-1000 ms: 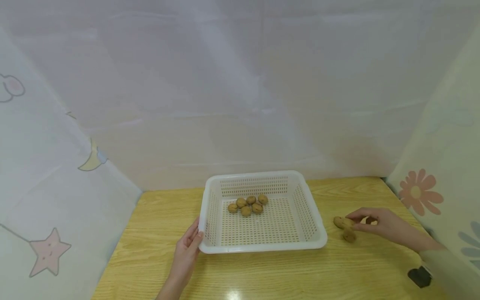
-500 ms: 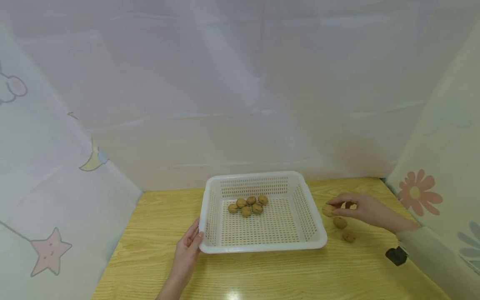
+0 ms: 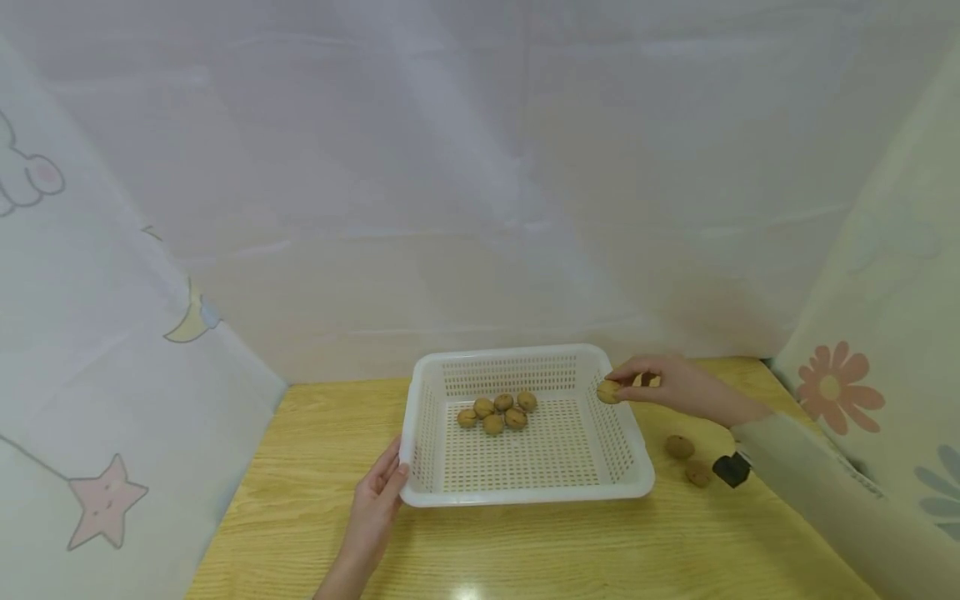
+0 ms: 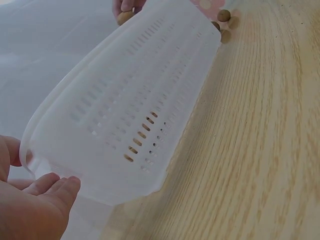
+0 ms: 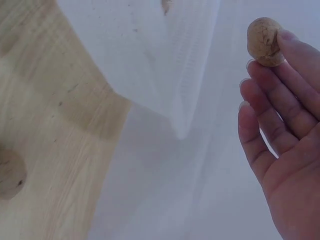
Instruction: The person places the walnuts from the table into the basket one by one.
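Note:
My right hand (image 3: 667,387) pinches a walnut (image 5: 265,42) between thumb and fingertips, over the right rim of a white plastic basket (image 3: 525,498). In the right wrist view the other fingers of that hand are spread loosely below the nut. My left hand (image 3: 372,500) grips the basket's left rim near its front corner, thumb on top; the left wrist view shows its fingers (image 4: 55,190) under the rim. Several walnuts (image 3: 492,424) lie grouped inside the basket toward the back left. Two more walnuts (image 3: 680,447) sit on the table to the right of it.
The wooden table (image 3: 315,467) carries the basket. Pale printed cloth (image 3: 480,208) hangs behind and on both sides. A dark device (image 3: 732,469) is strapped to my right wrist, close to the two loose walnuts.
My right hand has lifted one walnut from the group on the table and carried it left and back to the basket's right rim. The left hand keeps its grip.

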Demonstrator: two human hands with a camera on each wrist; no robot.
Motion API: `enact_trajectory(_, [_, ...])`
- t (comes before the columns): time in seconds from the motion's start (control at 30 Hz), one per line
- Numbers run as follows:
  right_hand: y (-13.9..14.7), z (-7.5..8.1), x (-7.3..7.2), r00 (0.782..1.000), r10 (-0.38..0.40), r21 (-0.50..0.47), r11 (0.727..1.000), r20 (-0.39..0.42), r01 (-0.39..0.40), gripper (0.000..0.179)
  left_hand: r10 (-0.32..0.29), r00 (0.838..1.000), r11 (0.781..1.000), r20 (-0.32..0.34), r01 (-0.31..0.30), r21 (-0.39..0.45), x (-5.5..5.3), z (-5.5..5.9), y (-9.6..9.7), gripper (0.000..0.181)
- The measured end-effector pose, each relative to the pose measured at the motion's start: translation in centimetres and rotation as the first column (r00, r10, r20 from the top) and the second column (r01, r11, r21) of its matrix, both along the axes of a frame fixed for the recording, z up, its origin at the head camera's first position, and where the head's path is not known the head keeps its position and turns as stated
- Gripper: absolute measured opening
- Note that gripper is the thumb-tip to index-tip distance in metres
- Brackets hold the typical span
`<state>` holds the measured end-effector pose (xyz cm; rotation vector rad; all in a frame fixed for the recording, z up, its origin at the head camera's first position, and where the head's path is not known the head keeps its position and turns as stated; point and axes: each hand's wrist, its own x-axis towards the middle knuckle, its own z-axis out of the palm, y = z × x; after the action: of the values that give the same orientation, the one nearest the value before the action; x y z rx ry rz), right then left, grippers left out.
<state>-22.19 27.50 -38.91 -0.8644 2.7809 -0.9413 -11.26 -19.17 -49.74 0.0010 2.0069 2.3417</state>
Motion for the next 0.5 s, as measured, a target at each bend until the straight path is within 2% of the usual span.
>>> enact_trajectory(0.2, [-2.3, 0.4, -1.6, 1.000, -0.014, 0.017, 1.000, 0.017, 0.013, 0.033, 0.002, 1.000, 1.000, 0.004, -0.002, 0.002, 0.0, 0.0, 0.0, 0.060])
enact_trajectory(0.5, [-5.6, 0.6, -3.2, 0.998, -0.011, -0.039, 0.999, 0.059, 0.014, 0.035, 0.021, 1.000, 1.000, 0.020, -0.021, -0.013, -0.2, -0.1, 0.0, 0.060])
